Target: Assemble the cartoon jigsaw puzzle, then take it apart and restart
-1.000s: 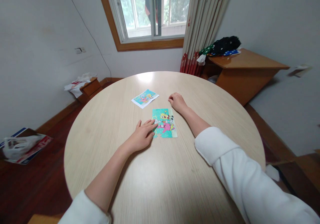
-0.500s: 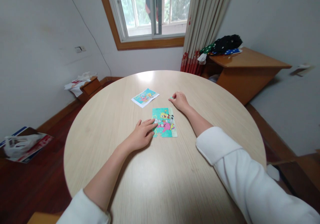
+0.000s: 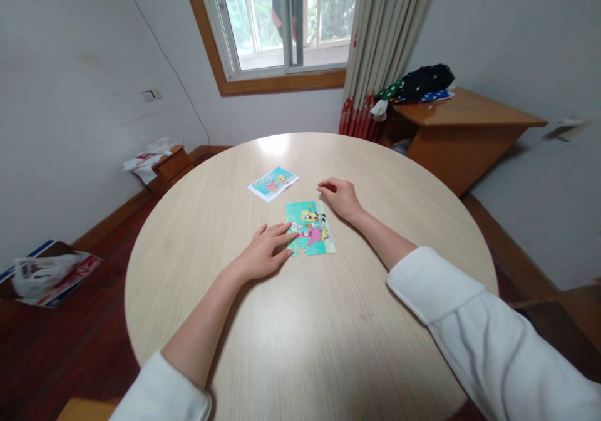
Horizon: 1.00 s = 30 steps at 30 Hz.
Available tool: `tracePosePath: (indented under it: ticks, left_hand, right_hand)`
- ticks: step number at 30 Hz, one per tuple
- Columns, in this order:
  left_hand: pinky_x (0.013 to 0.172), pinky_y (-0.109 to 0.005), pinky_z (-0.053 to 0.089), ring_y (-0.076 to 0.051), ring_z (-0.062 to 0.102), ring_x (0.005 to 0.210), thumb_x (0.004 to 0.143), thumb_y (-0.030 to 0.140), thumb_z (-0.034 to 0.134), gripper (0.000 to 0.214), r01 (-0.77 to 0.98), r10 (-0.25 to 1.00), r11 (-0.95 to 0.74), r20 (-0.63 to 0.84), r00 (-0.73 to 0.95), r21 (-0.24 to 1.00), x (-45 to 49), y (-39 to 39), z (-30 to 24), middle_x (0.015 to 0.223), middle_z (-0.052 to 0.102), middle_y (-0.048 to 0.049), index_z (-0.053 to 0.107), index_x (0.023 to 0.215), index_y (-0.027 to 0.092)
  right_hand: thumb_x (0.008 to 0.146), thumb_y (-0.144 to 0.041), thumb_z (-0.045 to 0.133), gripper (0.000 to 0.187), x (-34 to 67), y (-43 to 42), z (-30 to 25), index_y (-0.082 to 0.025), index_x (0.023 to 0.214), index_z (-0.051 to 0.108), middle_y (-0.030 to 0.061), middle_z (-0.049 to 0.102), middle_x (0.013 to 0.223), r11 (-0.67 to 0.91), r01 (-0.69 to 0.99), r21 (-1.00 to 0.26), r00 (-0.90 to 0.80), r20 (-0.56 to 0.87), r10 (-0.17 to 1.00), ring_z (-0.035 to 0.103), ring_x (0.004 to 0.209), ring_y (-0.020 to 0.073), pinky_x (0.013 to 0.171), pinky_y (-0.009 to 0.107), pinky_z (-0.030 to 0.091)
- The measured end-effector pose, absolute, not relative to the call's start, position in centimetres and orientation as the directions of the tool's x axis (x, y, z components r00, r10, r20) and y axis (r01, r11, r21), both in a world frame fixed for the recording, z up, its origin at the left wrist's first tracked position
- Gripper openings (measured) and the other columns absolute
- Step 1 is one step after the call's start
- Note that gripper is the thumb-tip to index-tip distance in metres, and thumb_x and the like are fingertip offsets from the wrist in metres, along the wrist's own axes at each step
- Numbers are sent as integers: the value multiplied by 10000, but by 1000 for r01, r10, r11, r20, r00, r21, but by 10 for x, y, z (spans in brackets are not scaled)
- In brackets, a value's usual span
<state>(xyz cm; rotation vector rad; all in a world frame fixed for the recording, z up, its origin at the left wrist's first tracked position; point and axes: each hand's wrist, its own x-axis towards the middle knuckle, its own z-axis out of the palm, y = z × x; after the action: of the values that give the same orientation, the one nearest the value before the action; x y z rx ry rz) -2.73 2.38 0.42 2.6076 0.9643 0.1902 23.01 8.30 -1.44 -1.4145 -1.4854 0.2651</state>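
A jigsaw puzzle with a yellow and a pink cartoon figure on turquoise lies near the middle of the round table. A gap shows at its near edge. My left hand lies flat from the left, fingers spread, with the fingertips resting on the puzzle's left side. Just beyond the puzzle's far right corner, my right hand is closed in a pinch, thumb against fingers. The puzzle piece in that pinch is mostly hidden by the fingers. A printed picture card of the same scene lies behind the puzzle, left of my right hand.
The round wooden table fills the middle of the view. Behind it are a window and a curtain. A brown desk with dark cloth stands at the right. A plastic bag lies at the lower left.
My right hand has drawn slightly right and nearer, and the greenish piece seen at its fingertips is now hidden. The puzzle has turned slightly; my left hand stays on it.
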Motion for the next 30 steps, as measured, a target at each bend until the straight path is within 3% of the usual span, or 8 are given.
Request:
tracePosePath:
  ticks: [7, 13, 21, 30]
  left_hand:
    - [1127, -547, 177, -244, 275, 1394, 944, 380, 339, 464, 700, 728, -664, 13, 685, 263, -17, 19, 3, 1501, 339, -81, 427, 1381, 247]
    - [1123, -546, 179, -246, 291, 1386, 932, 366, 361, 465, 698, 734, -658, 34, 678, 284, -16, 19, 3, 1491, 355, -93, 439, 1372, 235]
    - [1122, -549, 177, -250, 302, 1377, 925, 365, 376, 461, 689, 736, -653, 49, 675, 315, -16, 20, 1, 1487, 367, -85, 446, 1364, 245]
    - [1120, -552, 177, -261, 315, 1368, 919, 341, 386, 463, 693, 742, -645, 46, 669, 323, -15, 19, 2, 1483, 374, -87, 449, 1365, 235]
  right_hand:
    - [771, -187, 593, 173, 208, 23, -12, -173, 887, 721, 48, 734, 857, 325, 540, -776, 7, 391, 920, 657, 753, 163, 724, 281, 502]
    - [812, -212, 603, 104, 190, -12, -10, -190, 793, 703, 44, 699, 786, 511, 600, -616, -235, 475, 848, 622, 756, 162, 710, 291, 477]
    - [827, -241, 590, 126, 188, -12, -12, -193, 760, 686, 18, 680, 728, 474, 620, -624, -213, 448, 868, 572, 643, 133, 641, 263, 436]
    - [825, -200, 597, 94, 187, -14, -13, -179, 761, 663, 33, 673, 751, 544, 614, -572, -263, 501, 824, 587, 712, 141, 683, 269, 446]
